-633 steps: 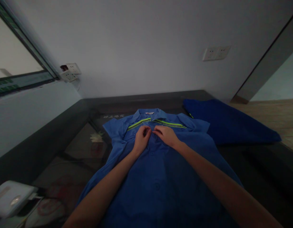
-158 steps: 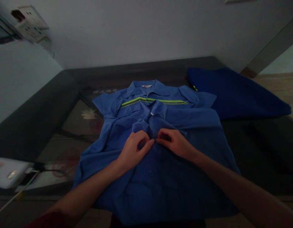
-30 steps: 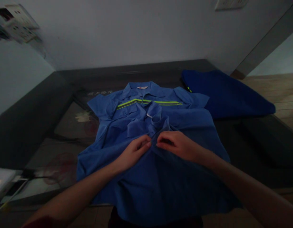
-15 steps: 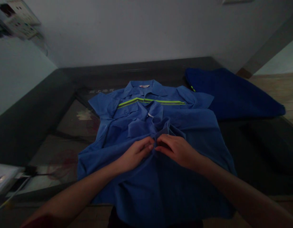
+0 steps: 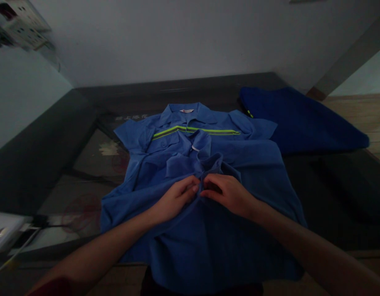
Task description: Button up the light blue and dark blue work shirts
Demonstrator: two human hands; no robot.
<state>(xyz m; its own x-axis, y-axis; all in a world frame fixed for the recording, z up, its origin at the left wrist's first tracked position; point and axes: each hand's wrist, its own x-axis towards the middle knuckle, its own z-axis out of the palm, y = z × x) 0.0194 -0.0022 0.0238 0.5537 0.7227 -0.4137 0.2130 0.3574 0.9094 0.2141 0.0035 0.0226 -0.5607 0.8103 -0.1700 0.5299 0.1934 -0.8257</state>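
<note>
Two blue shirts lie on a dark table, one partly over the other. The nearer shirt (image 5: 177,255) drapes over the front edge, its collar (image 5: 213,162) bunched up in the middle. My left hand (image 5: 179,195) pinches the cloth of its front opening just below that collar. Facing it, my right hand (image 5: 228,193) is closed on the same opening, fingertips almost touching the left ones. Whatever small fastening may be between the fingers is hidden. Behind lies the farther shirt (image 5: 168,123), flat, with a yellow-green striped band across its chest and a white label inside the collar.
A darker blue folded garment (image 5: 301,121) lies at the right on the table (image 5: 334,185). Sockets (image 5: 25,31) are on the wall at the upper left. A white box (image 5: 6,230) with a cable stands at the left edge. A wall (image 5: 165,45) rises behind the table.
Both hands stay at the shirt front with only slight finger movement. The bunched collar shifts a little; the garments otherwise lie as before.
</note>
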